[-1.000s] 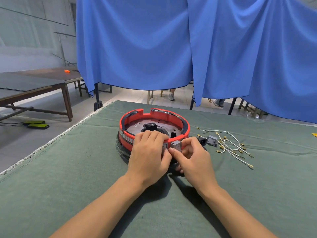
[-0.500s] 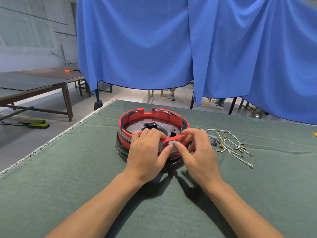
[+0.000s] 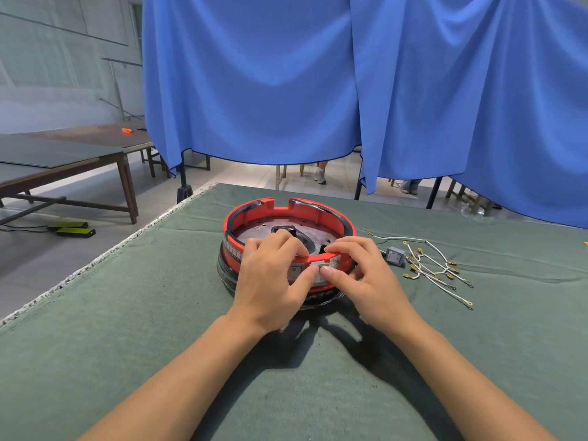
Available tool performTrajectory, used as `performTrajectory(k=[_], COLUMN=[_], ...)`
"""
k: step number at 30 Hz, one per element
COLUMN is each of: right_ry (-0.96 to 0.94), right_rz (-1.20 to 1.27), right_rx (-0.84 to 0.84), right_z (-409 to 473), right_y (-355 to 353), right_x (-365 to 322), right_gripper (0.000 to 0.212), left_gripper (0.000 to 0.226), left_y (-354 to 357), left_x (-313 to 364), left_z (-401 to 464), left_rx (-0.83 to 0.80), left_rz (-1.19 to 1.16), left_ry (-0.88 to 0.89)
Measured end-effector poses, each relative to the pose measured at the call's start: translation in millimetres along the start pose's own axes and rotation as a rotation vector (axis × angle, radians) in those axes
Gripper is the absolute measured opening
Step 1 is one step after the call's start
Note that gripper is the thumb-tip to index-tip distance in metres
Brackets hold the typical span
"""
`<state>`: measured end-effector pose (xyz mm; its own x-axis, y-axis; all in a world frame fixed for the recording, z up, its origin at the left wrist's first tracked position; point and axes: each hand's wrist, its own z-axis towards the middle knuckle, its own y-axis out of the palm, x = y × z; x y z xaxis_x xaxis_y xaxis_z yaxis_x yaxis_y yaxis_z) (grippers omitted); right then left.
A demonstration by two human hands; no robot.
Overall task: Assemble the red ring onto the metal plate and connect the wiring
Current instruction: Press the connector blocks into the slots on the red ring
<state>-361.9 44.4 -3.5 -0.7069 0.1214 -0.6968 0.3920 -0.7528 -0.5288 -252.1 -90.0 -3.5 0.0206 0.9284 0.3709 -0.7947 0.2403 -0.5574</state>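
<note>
The red ring [image 3: 254, 211] sits around the round metal plate [image 3: 264, 229] on a dark base in the middle of the table. My left hand [image 3: 270, 278] grips the ring's near wall, fingers curled over the rim and thumb on the outside beside a grey switch [image 3: 295, 271]. My right hand [image 3: 359, 275] holds the same wall further right, its thumb pressing a second small grey switch [image 3: 319, 268] into the ring. A loose grey switch [image 3: 395, 256] and a bundle of white wires [image 3: 436, 268] with brass terminals lie to the right.
The green cloth table [image 3: 159, 329] has its left edge running diagonally from near left to far centre. A blue curtain [image 3: 318, 90] hangs behind the table. Dark wooden tables [image 3: 63, 154] stand at far left, with yellow-black pedals [image 3: 74, 230] on the floor.
My right hand has lifted from the table beside the ring up onto its near wall, bringing a small grey switch to the rim. My left hand has stayed gripping the ring.
</note>
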Motion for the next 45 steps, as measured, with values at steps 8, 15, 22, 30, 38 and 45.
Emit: performTrajectory(k=[8,15,22,30,38,45], right_ry=[0.009,-0.008,-0.002,-0.051,-0.055,0.167], right_rz=[-0.011,-0.056,-0.013,-0.132,-0.112,-0.258], right_rx=[-0.018,0.019,-0.103,-0.023,0.022,0.399], right_z=[9.5,6.8,4.2,4.6,-0.6,7.8], right_y=[-0.7,3.9,-5.1,-1.0,2.6,-23.9], right_x=[-2.0,0.3,-1.8,1.3,1.7,18.2], right_gripper=[0.016,0.017,0.04,0.029,0.027,0.019], left_gripper=[0.025,0.023,0.033,0.033,0.034,0.034], left_y=[-0.7,-3.8,-10.6,-9.1,-5.9,7.6], left_x=[-1.2,-3.7,-8.6,-4.8,1.1,8.1], left_z=[3.0,5.8,3.6,1.1,-0.4,-2.3], left_rx=[-0.025,-0.073,-0.167,-0.167,-0.127,-0.047], left_rz=[0.002,0.013,0.103,0.112,0.169,0.281], left_ry=[-0.022,0.006,0.1,0.081,0.059,0.023])
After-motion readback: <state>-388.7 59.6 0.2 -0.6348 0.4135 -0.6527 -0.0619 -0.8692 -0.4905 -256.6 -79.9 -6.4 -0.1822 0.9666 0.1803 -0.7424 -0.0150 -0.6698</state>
